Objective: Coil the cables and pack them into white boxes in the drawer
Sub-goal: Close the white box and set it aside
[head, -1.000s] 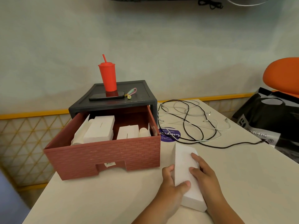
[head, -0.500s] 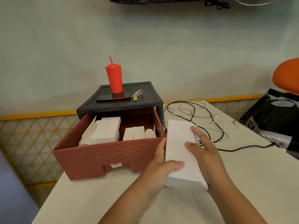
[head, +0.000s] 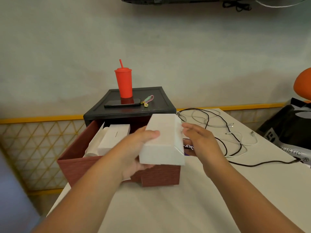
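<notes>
My left hand point(head: 134, 148) grips a long white box point(head: 162, 140) from its left side, thumb on top, and holds it in the air over the front right part of the open reddish drawer point(head: 74, 158). My right hand point(head: 200, 142) is beside the box's right edge, fingers relaxed; whether it touches the box is unclear. Inside the drawer lie other white boxes point(head: 114, 138). A black cable point(head: 223, 145) and a white cable point(head: 242, 140) sprawl loose on the table to the right.
The drawer belongs to a black unit point(head: 151, 108) carrying a red cup with a straw point(head: 123, 83), a dark phone point(head: 122, 103) and a small keychain point(head: 148, 100). A black bag point(head: 289, 130) and an orange chair point(head: 303, 83) stand at the right table edge.
The white box has been lifted off the table and carried left and up over the drawer. My right hand has come off its top and now sits beside it.
</notes>
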The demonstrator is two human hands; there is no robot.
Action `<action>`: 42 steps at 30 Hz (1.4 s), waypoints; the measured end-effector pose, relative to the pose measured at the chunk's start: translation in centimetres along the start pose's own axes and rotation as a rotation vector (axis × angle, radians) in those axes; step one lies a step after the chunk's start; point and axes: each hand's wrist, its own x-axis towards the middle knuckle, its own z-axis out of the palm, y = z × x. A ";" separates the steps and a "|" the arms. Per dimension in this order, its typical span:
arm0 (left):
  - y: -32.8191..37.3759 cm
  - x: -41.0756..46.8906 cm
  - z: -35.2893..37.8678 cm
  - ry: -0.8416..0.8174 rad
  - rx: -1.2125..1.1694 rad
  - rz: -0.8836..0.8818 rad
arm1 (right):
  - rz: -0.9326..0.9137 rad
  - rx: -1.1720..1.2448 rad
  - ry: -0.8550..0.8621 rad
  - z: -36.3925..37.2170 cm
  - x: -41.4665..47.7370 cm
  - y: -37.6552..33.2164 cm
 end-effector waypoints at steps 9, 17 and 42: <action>2.1 6.2 -5.7 0.142 -0.091 -0.207 | -0.055 -0.408 0.064 0.4 8.8 0.3; 1.8 13.6 -5.7 0.201 -0.010 -0.231 | -0.230 -0.758 -0.059 2.2 15.8 1.5; -0.9 26.4 -3.7 0.134 1.167 0.036 | -0.466 -0.700 0.099 3.5 20.7 5.6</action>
